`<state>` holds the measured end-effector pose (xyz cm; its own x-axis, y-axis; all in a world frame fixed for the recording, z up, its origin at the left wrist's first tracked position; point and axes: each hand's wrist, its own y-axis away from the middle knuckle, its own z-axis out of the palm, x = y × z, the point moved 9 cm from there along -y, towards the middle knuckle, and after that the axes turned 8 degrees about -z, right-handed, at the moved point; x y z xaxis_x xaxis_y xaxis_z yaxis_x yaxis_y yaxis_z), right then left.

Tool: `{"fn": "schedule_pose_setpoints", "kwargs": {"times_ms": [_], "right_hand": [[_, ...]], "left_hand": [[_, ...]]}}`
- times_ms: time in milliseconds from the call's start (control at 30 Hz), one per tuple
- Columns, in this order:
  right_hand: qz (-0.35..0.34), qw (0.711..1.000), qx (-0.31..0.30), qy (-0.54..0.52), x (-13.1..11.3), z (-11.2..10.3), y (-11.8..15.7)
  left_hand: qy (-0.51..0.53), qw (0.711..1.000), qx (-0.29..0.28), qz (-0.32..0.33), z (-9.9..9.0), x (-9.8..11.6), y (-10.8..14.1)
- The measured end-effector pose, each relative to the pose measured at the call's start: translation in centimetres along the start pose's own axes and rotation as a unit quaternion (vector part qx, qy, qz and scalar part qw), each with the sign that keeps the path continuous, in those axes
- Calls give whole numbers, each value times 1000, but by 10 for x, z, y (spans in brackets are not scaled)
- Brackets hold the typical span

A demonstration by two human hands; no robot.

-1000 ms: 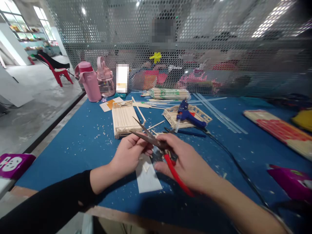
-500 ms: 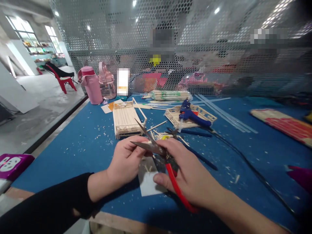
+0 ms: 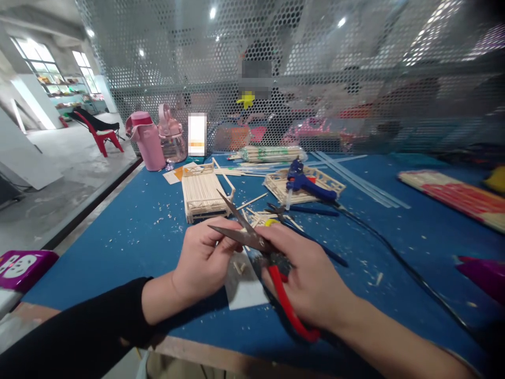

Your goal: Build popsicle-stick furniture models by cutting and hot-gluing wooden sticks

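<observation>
Since half a second ago, right thumb drawn in toward the red handle [image 3: 290,310]. Scissors [image 3: 258,242] over the white paper [image 3: 245,293], blades parted. Right hand [image 3: 310,273]: fingers wrapped around scissors. Left hand [image 3: 203,259]: fingers curled narrow beside blades; cannot tell what they pinch. Stick-built piece [image 3: 203,188] beyond on desk [image 3: 98,276]; glue gun [image 3: 311,187] lies across stick frame [image 3: 278,189].

Scissors [image 3: 255,242] have matt metal blades [image 3: 236,235], plast. hndl [image 3: 287,302].
</observation>
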<state>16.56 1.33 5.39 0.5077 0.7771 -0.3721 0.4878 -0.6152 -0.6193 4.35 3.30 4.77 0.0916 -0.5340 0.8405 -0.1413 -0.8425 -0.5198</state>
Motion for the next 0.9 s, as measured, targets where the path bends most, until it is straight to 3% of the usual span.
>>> {"fn": "schedule_pose_setpoints", "kwargs": {"times_ms": [267, 700, 900], "right_hand": [[44, 999, -27, -1, 12, 3, 3], [27, 998, -17, 55, 14, -2, -2], [15, 998, -16, 66, 12, 0, 0]], "left_hand": [[-15, 997, -10, -75, 1, -6, -3], [212, 960, 32, -178, -1, -38, -7], [177, 963, 61, -196, -2, -37, -5]]}}
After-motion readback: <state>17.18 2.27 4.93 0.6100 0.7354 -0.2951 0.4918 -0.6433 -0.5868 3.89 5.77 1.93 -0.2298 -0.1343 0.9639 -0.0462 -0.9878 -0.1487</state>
